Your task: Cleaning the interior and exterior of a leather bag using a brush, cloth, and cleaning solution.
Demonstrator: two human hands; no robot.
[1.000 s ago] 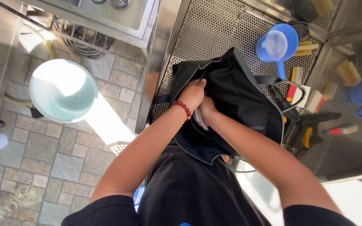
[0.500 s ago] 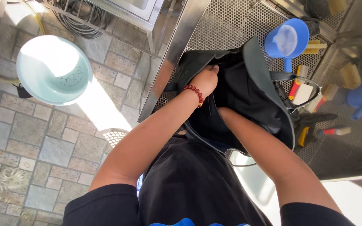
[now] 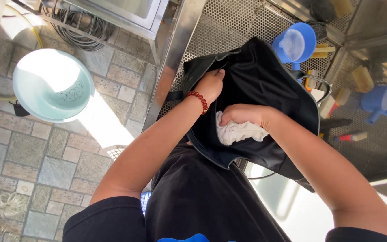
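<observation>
Left hand [image 3: 210, 85], red bead bracelet [image 3: 198, 100] at the wrist, has its fingers curled over the edge of the black bag [image 3: 265, 85], gripping the fabric, and the bag lies on the perforated metal counter [image 3: 229, 27] right in front of the person. Right hand [image 3: 242, 115] is bunched tight around a white cloth [image 3: 238, 133], pressing it against the bag. Blue scoop [image 3: 294, 43] just beyond the bag, pale green basin [image 3: 52, 85] down on the stone floor [image 3: 32, 161] to the left.

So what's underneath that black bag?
The black bag lies on a perforated metal surface, which shows around its edges. A blue scoop and small tools peek out beside it; anything directly beneath is covered.
</observation>
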